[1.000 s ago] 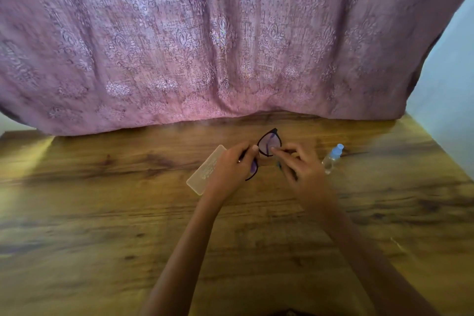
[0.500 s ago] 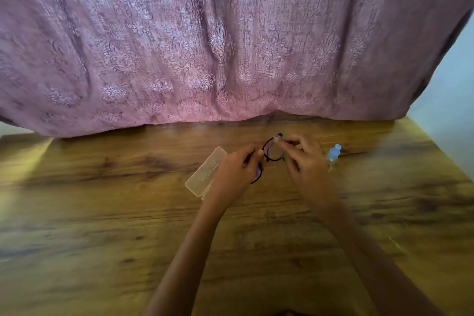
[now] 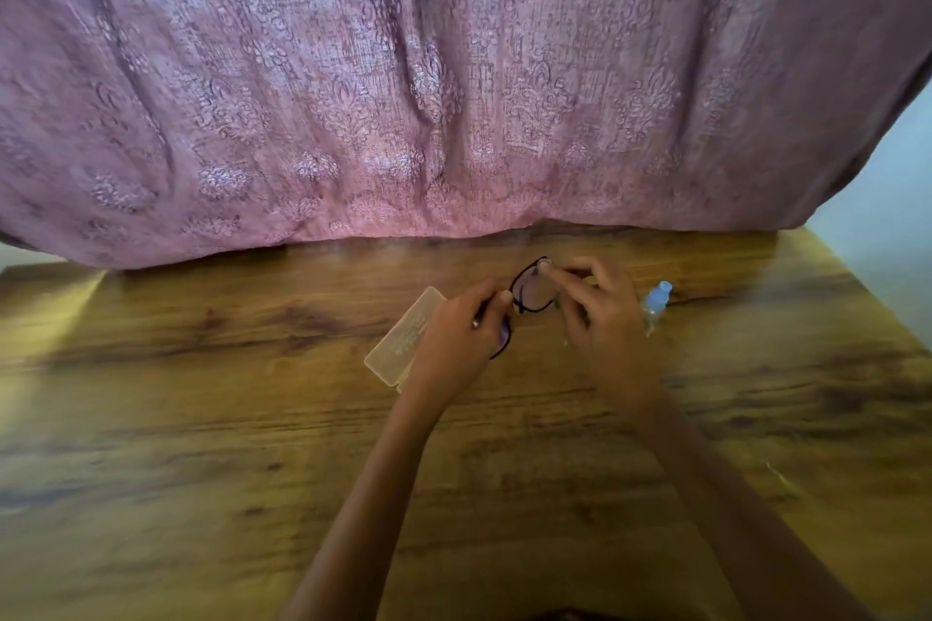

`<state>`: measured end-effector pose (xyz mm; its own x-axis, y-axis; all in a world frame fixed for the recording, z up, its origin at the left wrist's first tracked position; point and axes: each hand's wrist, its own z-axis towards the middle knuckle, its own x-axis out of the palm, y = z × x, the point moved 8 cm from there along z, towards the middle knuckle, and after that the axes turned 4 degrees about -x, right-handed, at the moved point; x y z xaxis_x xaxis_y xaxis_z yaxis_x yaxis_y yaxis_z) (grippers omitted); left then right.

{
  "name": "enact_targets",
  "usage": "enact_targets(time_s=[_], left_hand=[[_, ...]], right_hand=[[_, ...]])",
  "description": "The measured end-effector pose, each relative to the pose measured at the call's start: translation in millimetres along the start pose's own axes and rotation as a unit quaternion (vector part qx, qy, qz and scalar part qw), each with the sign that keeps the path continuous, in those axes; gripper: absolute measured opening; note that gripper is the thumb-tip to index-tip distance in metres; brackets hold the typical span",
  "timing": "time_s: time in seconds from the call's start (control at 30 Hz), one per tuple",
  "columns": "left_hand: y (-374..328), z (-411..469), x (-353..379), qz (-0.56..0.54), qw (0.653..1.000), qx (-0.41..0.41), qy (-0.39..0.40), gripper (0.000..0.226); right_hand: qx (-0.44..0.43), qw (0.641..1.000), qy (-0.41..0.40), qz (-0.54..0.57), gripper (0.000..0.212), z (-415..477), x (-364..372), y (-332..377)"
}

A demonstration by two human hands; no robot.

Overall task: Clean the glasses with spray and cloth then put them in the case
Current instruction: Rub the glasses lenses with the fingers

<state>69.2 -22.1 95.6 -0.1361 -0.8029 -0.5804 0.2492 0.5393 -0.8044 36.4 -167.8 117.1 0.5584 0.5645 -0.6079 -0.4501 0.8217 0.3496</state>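
Black-framed glasses [image 3: 529, 293] are held above the wooden table [image 3: 252, 444], tilted with one lens up. My left hand [image 3: 461, 333] grips the lower lens and bridge. My right hand [image 3: 600, 313] pinches the upper rim of the other lens between thumb and forefinger; a small greenish bit shows by its fingers, too small to identify. A translucent beige case [image 3: 398, 343] lies closed on the table, partly hidden behind my left hand. A small clear spray bottle [image 3: 655, 305] with a pale blue cap lies just right of my right hand.
A pink patterned curtain [image 3: 454, 91] hangs along the table's far edge. A pale wall [image 3: 887, 197] stands at the right, past the table's right edge.
The glasses have turned and risen slightly. My right fingers slid from the lens's lower side up to its top rim. My left hand kept its hold.
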Motion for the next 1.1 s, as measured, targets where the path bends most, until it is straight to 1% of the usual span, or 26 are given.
enact_targets(time_s=[0.17,0.27,0.37,0.43,0.53,0.6,0.7,0.8,0.87,0.97,1.1], left_hand=[[7,1,-6,-0.039,0.999,-0.016,-0.027,0.025],[10,2,-6,-0.053,0.998,-0.026,-0.022,0.026],[12,3,-5,-0.057,0.998,-0.032,-0.013,0.026],[14,4,-3,-0.052,0.998,-0.037,-0.003,0.026],[15,3,-1,-0.059,0.997,-0.039,0.002,0.027],[15,2,-1,-0.063,0.997,-0.04,0.005,0.028],[13,1,0,-0.059,0.998,-0.037,0.004,0.031],[14,2,-1,-0.057,0.998,-0.037,0.002,0.028],[13,2,-1,-0.054,0.998,-0.035,0.001,0.028],[12,2,-1,-0.053,0.998,-0.031,0.005,0.028],[10,2,-1,-0.052,0.998,-0.026,0.002,0.027]], right_hand=[[-0.017,1.0,-0.001,-0.005,0.035,-9,-4,3],[-0.022,1.0,0.016,0.01,0.035,-16,2,8],[-0.05,0.998,0.035,0.026,0.026,-20,9,20],[-0.054,0.997,0.047,0.028,0.03,-21,12,23],[-0.032,0.999,0.031,0.027,0.027,-19,8,13],[-0.01,1.0,0.016,0.008,0.031,-16,3,5],[-0.01,1.0,0.002,0.003,0.032,-13,-2,2],[-0.026,0.999,0.026,0.011,0.032,-15,2,10],[-0.046,0.997,0.051,0.026,0.028,-19,7,20],[-0.047,0.995,0.073,0.042,0.035,-20,11,25],[-0.019,0.999,0.028,0.01,0.027,-12,1,14]])
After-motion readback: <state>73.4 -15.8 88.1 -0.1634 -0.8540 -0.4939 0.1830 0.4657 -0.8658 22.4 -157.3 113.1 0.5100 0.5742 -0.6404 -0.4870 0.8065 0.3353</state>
